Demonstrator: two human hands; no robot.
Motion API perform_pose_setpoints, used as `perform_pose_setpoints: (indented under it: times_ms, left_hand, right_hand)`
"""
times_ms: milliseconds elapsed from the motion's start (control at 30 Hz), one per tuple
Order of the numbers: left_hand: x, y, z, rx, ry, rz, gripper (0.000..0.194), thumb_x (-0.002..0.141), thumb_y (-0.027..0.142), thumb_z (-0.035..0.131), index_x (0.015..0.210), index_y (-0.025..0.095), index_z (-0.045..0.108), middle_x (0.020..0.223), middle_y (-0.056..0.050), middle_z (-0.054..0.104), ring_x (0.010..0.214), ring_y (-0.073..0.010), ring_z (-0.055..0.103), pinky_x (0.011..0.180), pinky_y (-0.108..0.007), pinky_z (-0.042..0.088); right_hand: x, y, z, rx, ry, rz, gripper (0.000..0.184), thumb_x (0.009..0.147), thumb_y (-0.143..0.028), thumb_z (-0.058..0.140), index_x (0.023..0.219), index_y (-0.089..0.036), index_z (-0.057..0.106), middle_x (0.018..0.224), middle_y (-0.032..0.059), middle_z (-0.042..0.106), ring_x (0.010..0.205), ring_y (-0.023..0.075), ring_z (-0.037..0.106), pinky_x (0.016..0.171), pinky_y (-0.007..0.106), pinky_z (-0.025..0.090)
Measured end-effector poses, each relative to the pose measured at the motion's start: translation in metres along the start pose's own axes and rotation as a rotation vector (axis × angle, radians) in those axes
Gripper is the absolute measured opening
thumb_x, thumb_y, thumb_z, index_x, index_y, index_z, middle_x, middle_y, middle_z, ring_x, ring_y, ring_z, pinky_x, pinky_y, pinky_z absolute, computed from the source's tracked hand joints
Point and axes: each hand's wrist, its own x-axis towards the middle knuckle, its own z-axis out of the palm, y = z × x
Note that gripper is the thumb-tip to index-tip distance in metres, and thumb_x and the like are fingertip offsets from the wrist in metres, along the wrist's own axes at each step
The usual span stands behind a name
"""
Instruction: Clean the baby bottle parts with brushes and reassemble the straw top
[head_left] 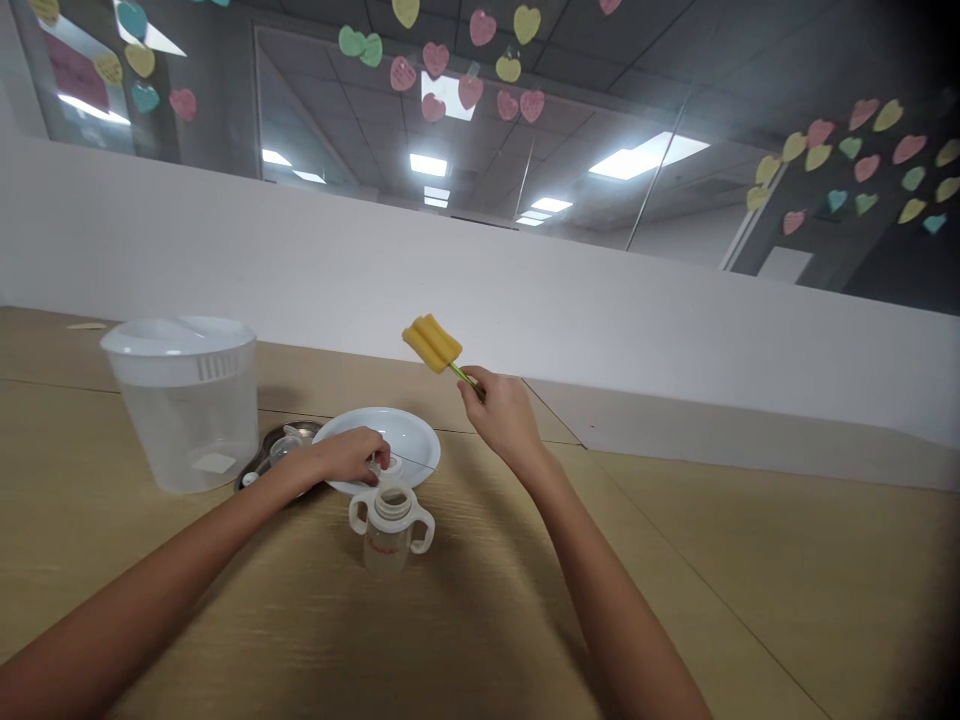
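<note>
My right hand (501,412) is closed round the green handle of a bottle brush, its yellow sponge head (433,343) raised up and to the left above the table. Over the front of a white bowl (420,440), my left hand (352,455) has its fingers curled on a small clear and white piece (391,467), like a bottle teat with its ring; the fingers partly hide it. Just in front of the bowl stands an uncapped baby bottle (387,545), upright, with a white two-handled grip round its neck. Neither hand touches the bottle.
On the left stands a translucent bucket (199,430) with a white lid. Between it and the bowl, a metal tray (264,462) holds a clear domed piece (286,443), partly behind my left forearm. A white wall (480,290) with windows above borders the wooden table (675,560).
</note>
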Motion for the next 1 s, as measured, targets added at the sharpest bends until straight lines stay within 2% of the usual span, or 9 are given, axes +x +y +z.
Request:
perform_pose_setpoints:
  times_ms: [200, 333, 500, 667, 800, 900, 1000]
  left_hand:
    - [-0.004, 0.001, -0.005, 0.001, 0.006, -0.021, 0.032, 0.066, 0.027, 0.064, 0.097, 0.021, 0.065, 0.092, -0.004, 0.065, 0.085, -0.0193, 0.059, 0.074, -0.025, 0.042]
    - [-0.008, 0.006, -0.011, 0.050, 0.030, -0.032, 0.032, 0.062, 0.023, 0.064, 0.094, 0.018, 0.062, 0.096, -0.006, 0.062, 0.090, -0.0216, 0.057, 0.074, -0.026, 0.042]
    - [-0.013, 0.011, -0.025, 0.057, 0.078, -0.043, 0.028, 0.062, 0.016, 0.054, 0.089, 0.018, 0.060, 0.091, -0.005, 0.062, 0.083, -0.0204, 0.057, 0.070, -0.027, 0.042]
    - [-0.025, 0.012, -0.052, -0.170, 0.299, -0.061, 0.023, 0.069, 0.024, 0.054, 0.091, 0.017, 0.057, 0.093, -0.004, 0.063, 0.082, -0.0177, 0.058, 0.073, -0.027, 0.044]
    - [-0.031, 0.012, -0.067, -0.391, 0.594, -0.094, 0.022, 0.070, 0.034, 0.059, 0.084, 0.017, 0.055, 0.095, -0.004, 0.062, 0.078, -0.0167, 0.058, 0.069, -0.028, 0.047]
    - [-0.029, 0.013, -0.068, -0.476, 0.804, -0.022, 0.022, 0.067, 0.036, 0.064, 0.072, 0.017, 0.054, 0.097, -0.006, 0.062, 0.087, -0.0188, 0.059, 0.075, -0.031, 0.048]
    - [-0.026, 0.015, -0.065, -0.476, 0.840, 0.017, 0.022, 0.067, 0.037, 0.067, 0.069, 0.017, 0.060, 0.099, -0.007, 0.062, 0.091, -0.0198, 0.059, 0.080, -0.034, 0.048]
  right_hand:
    - [0.001, -0.001, 0.000, -0.012, -0.011, 0.005, 0.030, 0.086, -0.021, 0.044, 0.106, -0.020, 0.066, 0.065, 0.0015, 0.065, 0.057, 0.0150, 0.053, 0.055, 0.024, 0.031]
    - [0.001, 0.000, 0.000, -0.008, -0.008, 0.001, 0.029, 0.086, -0.021, 0.045, 0.106, -0.020, 0.066, 0.066, 0.0020, 0.066, 0.057, 0.0152, 0.054, 0.055, 0.024, 0.030]
    - [0.000, -0.002, 0.000, -0.018, -0.023, -0.001, 0.029, 0.087, -0.021, 0.043, 0.106, -0.021, 0.065, 0.067, 0.0019, 0.066, 0.057, 0.0154, 0.054, 0.055, 0.024, 0.031]
    - [0.000, -0.002, 0.002, -0.064, -0.096, 0.031, 0.027, 0.086, -0.020, 0.045, 0.102, -0.021, 0.067, 0.074, 0.0047, 0.068, 0.067, 0.0180, 0.059, 0.057, 0.025, 0.032]
    - [-0.001, 0.000, 0.005, -0.108, -0.222, 0.069, 0.026, 0.085, -0.020, 0.046, 0.100, -0.018, 0.068, 0.079, 0.0079, 0.069, 0.073, 0.0200, 0.060, 0.058, 0.025, 0.033]
    - [-0.002, -0.002, 0.005, -0.007, -0.357, 0.028, 0.028, 0.085, -0.021, 0.048, 0.104, -0.017, 0.067, 0.079, 0.0071, 0.069, 0.071, 0.0173, 0.060, 0.060, 0.023, 0.036]
    - [-0.004, -0.006, 0.003, 0.124, -0.438, -0.061, 0.028, 0.084, -0.021, 0.048, 0.104, -0.017, 0.068, 0.077, 0.0048, 0.069, 0.066, 0.0140, 0.059, 0.061, 0.021, 0.036]
